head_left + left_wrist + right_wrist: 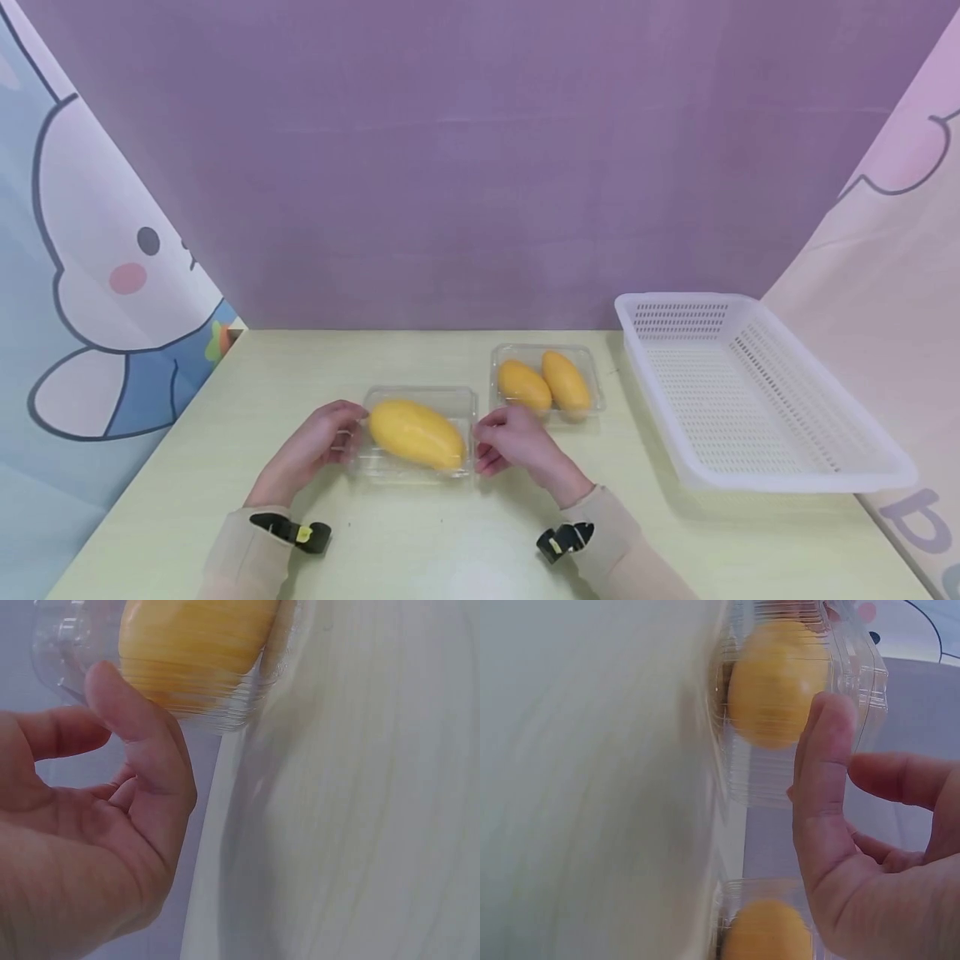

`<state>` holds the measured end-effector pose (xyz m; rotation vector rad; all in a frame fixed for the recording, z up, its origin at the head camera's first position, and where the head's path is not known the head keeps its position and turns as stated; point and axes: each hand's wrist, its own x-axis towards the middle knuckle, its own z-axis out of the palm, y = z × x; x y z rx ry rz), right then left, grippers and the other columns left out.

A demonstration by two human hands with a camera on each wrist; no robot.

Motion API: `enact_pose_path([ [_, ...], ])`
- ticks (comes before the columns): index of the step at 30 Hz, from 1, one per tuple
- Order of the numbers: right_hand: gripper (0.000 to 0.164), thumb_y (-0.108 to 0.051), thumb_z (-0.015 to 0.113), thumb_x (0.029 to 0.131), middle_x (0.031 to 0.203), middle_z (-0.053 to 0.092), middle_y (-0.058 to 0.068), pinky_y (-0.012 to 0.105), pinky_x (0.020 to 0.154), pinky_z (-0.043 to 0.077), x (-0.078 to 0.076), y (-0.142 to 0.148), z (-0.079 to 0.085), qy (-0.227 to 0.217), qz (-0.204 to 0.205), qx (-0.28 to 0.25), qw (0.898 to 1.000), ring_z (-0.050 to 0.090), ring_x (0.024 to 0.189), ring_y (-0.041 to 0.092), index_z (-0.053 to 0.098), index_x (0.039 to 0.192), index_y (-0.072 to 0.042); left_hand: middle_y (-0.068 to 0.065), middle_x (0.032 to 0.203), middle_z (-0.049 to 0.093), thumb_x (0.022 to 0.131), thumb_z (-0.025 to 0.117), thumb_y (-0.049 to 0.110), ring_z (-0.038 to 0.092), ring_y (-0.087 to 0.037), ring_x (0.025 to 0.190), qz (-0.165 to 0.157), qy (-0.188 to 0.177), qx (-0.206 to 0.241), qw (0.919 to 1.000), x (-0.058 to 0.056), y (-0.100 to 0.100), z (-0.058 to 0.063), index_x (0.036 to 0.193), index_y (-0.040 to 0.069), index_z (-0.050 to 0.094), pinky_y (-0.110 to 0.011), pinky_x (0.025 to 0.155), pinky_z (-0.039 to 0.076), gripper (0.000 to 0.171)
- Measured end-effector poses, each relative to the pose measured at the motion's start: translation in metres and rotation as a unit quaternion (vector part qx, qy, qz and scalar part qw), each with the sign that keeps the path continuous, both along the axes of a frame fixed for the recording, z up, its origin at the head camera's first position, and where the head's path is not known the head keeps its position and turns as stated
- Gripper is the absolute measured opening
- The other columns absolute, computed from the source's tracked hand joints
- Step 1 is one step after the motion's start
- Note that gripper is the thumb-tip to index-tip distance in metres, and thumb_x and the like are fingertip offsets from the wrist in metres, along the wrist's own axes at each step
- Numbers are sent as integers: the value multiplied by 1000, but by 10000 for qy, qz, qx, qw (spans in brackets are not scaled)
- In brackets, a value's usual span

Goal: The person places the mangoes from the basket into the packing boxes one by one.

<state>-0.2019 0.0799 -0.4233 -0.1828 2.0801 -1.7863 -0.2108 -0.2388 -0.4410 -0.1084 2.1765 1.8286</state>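
Observation:
A clear plastic box [442, 400] with ridged walls holds one large yellow mango [417, 434]. My left hand [318, 442] pinches the box's left edge between thumb and fingers. On the opposite side, my right hand [517, 446] grips the right edge, its index finger [825, 765] lying along the ridged wall in the right wrist view. The left wrist view shows the mango [191, 645] through the plastic, beyond my fingers. Just behind my right hand sits a second clear box [592, 367] with two smaller orange-yellow mangoes [566, 382], one partly overlapped by the hand.
A white slotted plastic basket [675, 433] stands on the right of the pale wooden table [405, 542]. A purple panel [480, 167] rises at the table's back edge. Printed cartoon cloths [127, 333] hang at both sides. Each sleeve carries a black wrist strap [288, 532].

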Motion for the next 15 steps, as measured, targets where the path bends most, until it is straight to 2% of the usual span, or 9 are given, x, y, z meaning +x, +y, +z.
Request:
enact_pose_path([
  [6, 25, -7, 59, 98, 78, 66, 20, 37, 60, 61, -2, 1, -6, -96, -31, -88, 9999, 68, 59, 20, 59, 113, 13, -5, 85, 53, 106, 47, 22, 51, -17, 67, -8, 24, -81, 10000, 0, 1, 0, 124, -4, 50, -31, 58, 50, 32],
  [15, 25, -7, 59, 99, 77, 65, 19, 36, 59, 61, 1, -2, -5, -117, -98, -141, 9998, 67, 57, 19, 58, 115, 12, -6, 86, 54, 106, 48, 22, 52, -17, 66, -57, 105, -113, 9999, -1, 1, 0, 123, -5, 49, -30, 57, 50, 31],
])
